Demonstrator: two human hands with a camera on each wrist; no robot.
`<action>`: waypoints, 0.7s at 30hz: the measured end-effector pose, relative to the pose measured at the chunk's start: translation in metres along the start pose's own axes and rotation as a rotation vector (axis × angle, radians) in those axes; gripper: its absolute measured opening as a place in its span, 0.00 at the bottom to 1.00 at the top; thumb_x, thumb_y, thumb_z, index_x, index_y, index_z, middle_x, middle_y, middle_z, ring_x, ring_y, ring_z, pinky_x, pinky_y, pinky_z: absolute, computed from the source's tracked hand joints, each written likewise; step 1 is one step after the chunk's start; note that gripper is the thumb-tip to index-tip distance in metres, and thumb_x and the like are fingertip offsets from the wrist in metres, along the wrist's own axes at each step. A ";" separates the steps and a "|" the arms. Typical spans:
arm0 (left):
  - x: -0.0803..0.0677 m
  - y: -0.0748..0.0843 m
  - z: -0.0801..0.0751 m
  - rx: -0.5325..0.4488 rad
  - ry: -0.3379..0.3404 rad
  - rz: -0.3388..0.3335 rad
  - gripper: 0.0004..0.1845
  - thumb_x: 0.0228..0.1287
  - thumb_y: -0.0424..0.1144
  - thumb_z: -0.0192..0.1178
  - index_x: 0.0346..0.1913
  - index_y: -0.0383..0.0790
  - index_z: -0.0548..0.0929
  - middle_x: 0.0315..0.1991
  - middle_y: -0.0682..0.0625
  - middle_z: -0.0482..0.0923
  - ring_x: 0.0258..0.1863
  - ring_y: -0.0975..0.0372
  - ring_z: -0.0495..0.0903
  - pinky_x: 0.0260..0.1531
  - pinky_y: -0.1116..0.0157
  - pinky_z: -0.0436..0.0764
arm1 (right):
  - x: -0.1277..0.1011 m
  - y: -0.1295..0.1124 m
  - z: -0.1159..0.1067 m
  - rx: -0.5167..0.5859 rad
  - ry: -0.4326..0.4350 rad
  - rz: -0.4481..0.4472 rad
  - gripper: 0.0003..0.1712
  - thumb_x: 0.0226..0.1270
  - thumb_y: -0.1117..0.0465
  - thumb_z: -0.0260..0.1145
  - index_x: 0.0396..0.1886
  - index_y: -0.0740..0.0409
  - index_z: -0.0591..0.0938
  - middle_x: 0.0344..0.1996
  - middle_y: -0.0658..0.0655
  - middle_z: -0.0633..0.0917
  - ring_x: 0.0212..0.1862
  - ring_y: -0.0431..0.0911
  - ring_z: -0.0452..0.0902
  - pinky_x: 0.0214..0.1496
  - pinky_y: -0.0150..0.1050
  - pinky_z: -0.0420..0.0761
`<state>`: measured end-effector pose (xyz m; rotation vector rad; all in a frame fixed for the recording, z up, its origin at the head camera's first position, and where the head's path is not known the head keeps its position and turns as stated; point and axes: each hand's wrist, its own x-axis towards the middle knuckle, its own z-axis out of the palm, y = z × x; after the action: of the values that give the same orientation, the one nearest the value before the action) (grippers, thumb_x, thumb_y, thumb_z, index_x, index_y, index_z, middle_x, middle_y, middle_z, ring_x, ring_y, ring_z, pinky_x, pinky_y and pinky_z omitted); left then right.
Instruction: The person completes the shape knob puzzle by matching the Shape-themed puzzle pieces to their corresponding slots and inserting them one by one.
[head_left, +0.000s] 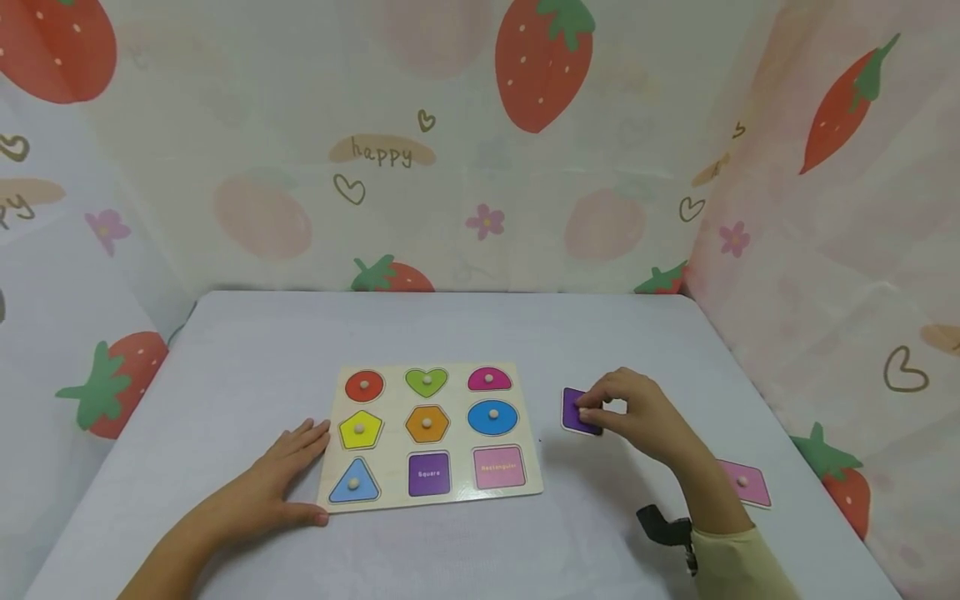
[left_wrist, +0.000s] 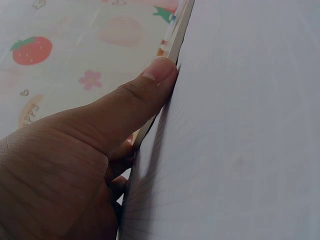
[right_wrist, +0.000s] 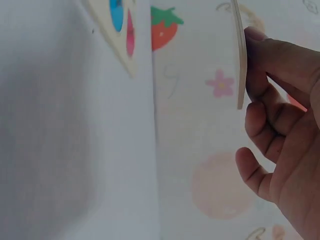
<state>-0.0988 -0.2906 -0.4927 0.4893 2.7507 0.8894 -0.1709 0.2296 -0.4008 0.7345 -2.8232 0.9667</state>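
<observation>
Right hand point(head_left: 637, 412) fingers pinch the purple square piece point(head_left: 576, 411) (left hand point(head_left: 281, 475) flat against puzzle board point(head_left: 450, 493)).

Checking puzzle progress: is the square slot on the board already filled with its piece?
No, the square slot shows only its printed label, and the right hand holds the purple piece beside the board.

A pale lilac-grey table point(head_left: 480, 333) fills the near space, its far edge meeting a draped cloth backdrop point(head_left: 465, 167) that wraps round on three sides. The cloth is creamy white on the back, bluish on the left, pinkish on the right, printed with red strawberries point(head_left: 543, 62), small hearts, purple flowers and the word "happy". The light is soft and even.
</observation>
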 end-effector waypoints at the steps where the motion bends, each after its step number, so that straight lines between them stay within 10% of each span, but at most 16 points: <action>1: 0.000 0.000 0.000 0.002 -0.001 -0.001 0.64 0.42 0.70 0.75 0.80 0.42 0.61 0.83 0.51 0.52 0.83 0.47 0.42 0.80 0.66 0.32 | 0.004 -0.004 0.002 0.007 -0.005 0.002 0.07 0.62 0.59 0.78 0.37 0.41 0.90 0.37 0.40 0.86 0.45 0.40 0.77 0.45 0.39 0.78; 8: 0.003 0.000 -0.002 0.017 -0.008 -0.014 0.65 0.41 0.71 0.75 0.80 0.43 0.61 0.83 0.51 0.52 0.83 0.47 0.42 0.79 0.41 0.45 | 0.033 -0.026 0.018 0.036 -0.038 -0.025 0.06 0.63 0.58 0.77 0.38 0.42 0.91 0.37 0.40 0.87 0.46 0.41 0.77 0.46 0.42 0.79; 21: 0.003 -0.001 -0.001 0.002 -0.012 -0.022 0.65 0.41 0.71 0.75 0.80 0.43 0.61 0.83 0.51 0.52 0.83 0.47 0.42 0.79 0.42 0.44 | 0.067 -0.071 0.057 0.081 -0.146 -0.096 0.07 0.65 0.56 0.76 0.42 0.44 0.92 0.36 0.40 0.87 0.48 0.41 0.76 0.52 0.45 0.82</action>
<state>-0.1018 -0.2905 -0.4928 0.4618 2.7411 0.8758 -0.1926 0.1190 -0.3925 0.9791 -2.8533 1.0578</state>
